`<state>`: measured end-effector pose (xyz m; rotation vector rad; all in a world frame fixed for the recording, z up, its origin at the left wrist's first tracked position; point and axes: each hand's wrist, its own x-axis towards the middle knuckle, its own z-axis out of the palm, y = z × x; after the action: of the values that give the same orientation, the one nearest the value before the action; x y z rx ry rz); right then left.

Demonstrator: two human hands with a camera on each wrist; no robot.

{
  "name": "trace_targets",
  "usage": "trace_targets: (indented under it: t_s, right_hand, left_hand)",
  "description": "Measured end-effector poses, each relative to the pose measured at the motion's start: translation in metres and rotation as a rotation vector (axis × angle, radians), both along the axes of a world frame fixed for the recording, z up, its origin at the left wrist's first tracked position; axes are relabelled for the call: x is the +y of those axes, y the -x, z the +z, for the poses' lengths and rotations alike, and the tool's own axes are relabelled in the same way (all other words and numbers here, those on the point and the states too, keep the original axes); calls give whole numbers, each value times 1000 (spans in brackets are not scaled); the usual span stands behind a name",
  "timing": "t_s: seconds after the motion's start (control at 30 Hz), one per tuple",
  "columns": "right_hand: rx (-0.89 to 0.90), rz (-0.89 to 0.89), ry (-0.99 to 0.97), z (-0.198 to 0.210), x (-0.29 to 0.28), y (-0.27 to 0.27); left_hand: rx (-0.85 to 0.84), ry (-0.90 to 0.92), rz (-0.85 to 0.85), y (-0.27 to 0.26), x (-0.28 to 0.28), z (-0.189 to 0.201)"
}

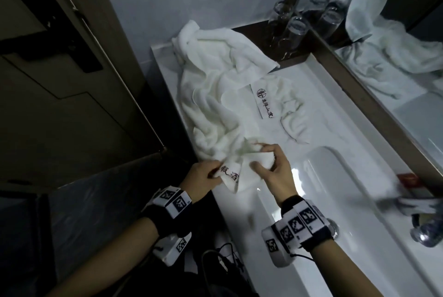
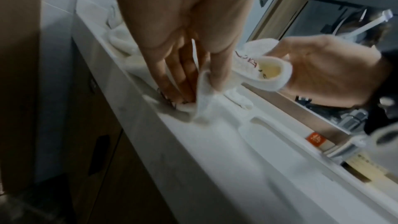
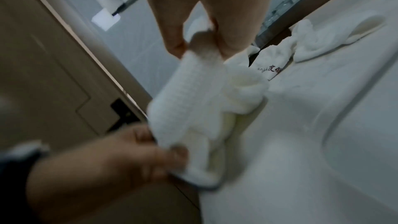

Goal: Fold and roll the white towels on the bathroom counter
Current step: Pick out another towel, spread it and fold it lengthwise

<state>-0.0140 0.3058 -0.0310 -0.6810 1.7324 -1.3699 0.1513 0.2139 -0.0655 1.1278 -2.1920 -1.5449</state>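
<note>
A crumpled white towel (image 1: 215,95) with a printed band lies along the white counter (image 1: 335,114) left of the sink. Its near end (image 1: 237,172) is bunched at the counter's front edge. My left hand (image 1: 203,176) pinches the printed corner of that end (image 2: 204,91) between thumb and fingers. My right hand (image 1: 271,167) pinches a fold of the same towel (image 3: 202,81) a little further right, just above the counter. A second crumpled white towel (image 1: 294,119) lies near the mirror.
The sink basin (image 1: 340,200) opens right of my hands, with a chrome tap (image 1: 424,229) at its far side. Several upturned glasses (image 1: 292,28) stand on a dark shelf at the back. A mirror (image 1: 407,76) runs along the right; a dark door (image 1: 60,68) stands left.
</note>
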Motion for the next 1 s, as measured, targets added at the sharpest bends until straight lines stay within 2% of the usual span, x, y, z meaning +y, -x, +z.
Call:
trace_targets:
  t_s: [0.07, 0.13, 0.2, 0.23, 0.37, 0.47, 0.57, 0.7, 0.77, 0.87, 0.97, 1.0]
  right_hand:
    - [-12, -129, 26, 4, -3, 5]
    - [-138, -191, 27, 7, -7, 10]
    - [-320, -124, 32, 10, -8, 12]
    - [-334, -58, 17, 10, -8, 12]
    - [-15, 135, -143, 8, -6, 20]
    - [190, 184, -291, -2, -7, 38]
    - [233, 161, -352, -9, -16, 51]
    - [354, 138, -341, -10, -53, 59]
    - [391, 141, -321, -10, -79, 57]
    - [438, 171, -421, -14, -117, 42]
    - [485, 156, -678, -22, -150, 20]
    - [514, 180, -765, -26, -159, 13]
  left_hand:
    - [36, -128, -43, -5, 7, -3]
    - [52, -214, -95, -2, 13, -5]
    - [-4, -225, -173, 10, 18, -3]
    - [-40, -213, -220, 17, 19, -3]
    - [-130, -154, -408, 31, 7, 2]
    - [-100, -195, -275, 25, -29, 7]
    - [-86, -162, -110, 29, -79, 17]
    - [-67, 39, -66, 59, -149, 33]
    - [-96, 222, -71, 77, -183, 38]
    - [-260, 347, -111, 105, -224, 35]
    - [-589, 312, -121, 134, -243, 28]
    - [-651, 271, -115, 142, -246, 25]
